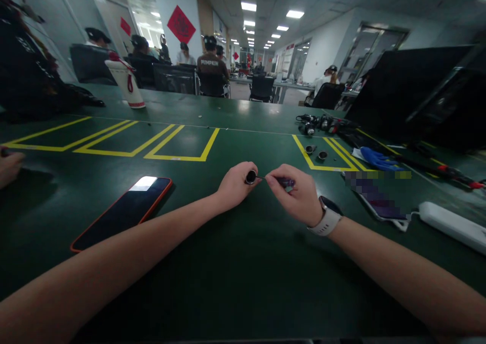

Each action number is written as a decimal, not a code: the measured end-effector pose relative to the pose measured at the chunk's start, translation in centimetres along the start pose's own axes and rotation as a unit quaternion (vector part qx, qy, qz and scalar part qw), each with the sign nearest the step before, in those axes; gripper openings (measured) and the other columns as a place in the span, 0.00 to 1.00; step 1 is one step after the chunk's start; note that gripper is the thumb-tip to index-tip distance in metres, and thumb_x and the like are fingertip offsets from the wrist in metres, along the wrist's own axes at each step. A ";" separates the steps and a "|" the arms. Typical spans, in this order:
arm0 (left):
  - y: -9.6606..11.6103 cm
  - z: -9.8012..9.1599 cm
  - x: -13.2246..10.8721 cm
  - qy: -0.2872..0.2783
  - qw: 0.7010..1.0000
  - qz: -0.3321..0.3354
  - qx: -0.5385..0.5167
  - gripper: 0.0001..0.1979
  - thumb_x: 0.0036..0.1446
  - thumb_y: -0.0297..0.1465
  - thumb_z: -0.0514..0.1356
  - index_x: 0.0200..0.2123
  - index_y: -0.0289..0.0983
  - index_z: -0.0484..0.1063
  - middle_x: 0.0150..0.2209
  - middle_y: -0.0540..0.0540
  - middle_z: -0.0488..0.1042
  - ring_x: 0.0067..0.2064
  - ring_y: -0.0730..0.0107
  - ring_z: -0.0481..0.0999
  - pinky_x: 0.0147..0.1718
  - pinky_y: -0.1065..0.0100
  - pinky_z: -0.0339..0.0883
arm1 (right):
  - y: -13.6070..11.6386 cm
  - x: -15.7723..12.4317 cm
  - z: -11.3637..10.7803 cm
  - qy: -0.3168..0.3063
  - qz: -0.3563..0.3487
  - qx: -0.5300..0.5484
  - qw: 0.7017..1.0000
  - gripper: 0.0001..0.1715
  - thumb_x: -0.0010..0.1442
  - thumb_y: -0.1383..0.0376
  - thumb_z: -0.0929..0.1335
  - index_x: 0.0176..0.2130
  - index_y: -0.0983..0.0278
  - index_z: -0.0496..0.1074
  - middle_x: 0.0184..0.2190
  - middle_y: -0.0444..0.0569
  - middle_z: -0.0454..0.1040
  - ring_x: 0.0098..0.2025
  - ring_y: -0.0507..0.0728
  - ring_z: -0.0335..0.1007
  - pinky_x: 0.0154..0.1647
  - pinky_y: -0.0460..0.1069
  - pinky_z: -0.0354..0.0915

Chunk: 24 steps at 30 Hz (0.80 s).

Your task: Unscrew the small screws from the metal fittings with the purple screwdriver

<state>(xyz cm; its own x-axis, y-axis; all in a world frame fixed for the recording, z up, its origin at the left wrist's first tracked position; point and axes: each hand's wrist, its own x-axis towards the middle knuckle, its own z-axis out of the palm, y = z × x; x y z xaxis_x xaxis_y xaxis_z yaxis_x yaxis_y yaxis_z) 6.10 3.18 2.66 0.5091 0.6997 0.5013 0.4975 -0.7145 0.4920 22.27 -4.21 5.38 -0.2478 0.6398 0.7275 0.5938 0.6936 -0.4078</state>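
Above the green table (228,293), my left hand (234,186) is closed around a small round metal part (250,177) with a dark, hollow opening facing me. My right hand (301,197), with a watch at its wrist, pinches a small screwdriver (285,182) with a purple handle. Its thin shaft points left and its tip reaches the side of the metal part by my left fingers. I cannot tell how the tip meets the part. Two similar round metal parts (322,155) lie farther back on the right, within yellow tape lines.
An orange-edged phone (125,212) lies left of my hands; another phone (379,199) and a white power strip (451,225) lie right. Behind them are a blue glove (379,159) and dark gear (319,123). A white cup (127,83) stands back left. Another person's hand (10,167) is at far left.
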 end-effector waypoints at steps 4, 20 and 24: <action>-0.9 1.3 2.4 0.004 1.000 0.026 0.011 0.04 0.50 0.26 0.58 0.26 0.37 0.64 0.26 0.51 0.66 0.29 0.70 0.66 0.28 0.68 0.59 | 1.4 0.5 -0.2 -0.048 -0.019 -0.037 0.998 0.05 0.57 0.66 0.65 0.30 0.63 0.70 0.27 0.48 0.71 0.30 0.54 0.63 0.32 0.50 0.58; -2.8 2.8 3.9 -0.015 0.999 0.041 -0.010 0.06 0.51 0.30 0.60 0.27 0.36 0.65 0.26 0.51 0.68 0.28 0.71 0.67 0.28 0.70 0.60 | 5.3 0.0 1.0 0.062 0.284 0.193 0.937 0.12 0.58 0.59 0.63 0.28 0.63 0.66 0.20 0.42 0.65 0.22 0.50 0.62 0.22 0.46 0.60; -2.6 2.8 3.7 -0.006 0.999 0.044 -0.008 0.06 0.51 0.30 0.59 0.26 0.37 0.65 0.25 0.52 0.67 0.28 0.70 0.67 0.28 0.69 0.59 | 3.5 -0.2 0.3 0.015 0.137 0.046 0.989 0.08 0.58 0.65 0.64 0.28 0.64 0.69 0.25 0.46 0.70 0.27 0.52 0.65 0.30 0.49 0.61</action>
<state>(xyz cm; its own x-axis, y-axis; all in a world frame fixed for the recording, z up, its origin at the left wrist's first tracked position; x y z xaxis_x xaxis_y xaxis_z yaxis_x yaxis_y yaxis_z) 8.62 7.64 1.24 0.5594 0.6336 0.5345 0.4381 -0.7734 0.4582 24.18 -1.86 3.63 -0.0644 0.7989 0.5981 0.5632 0.5238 -0.6391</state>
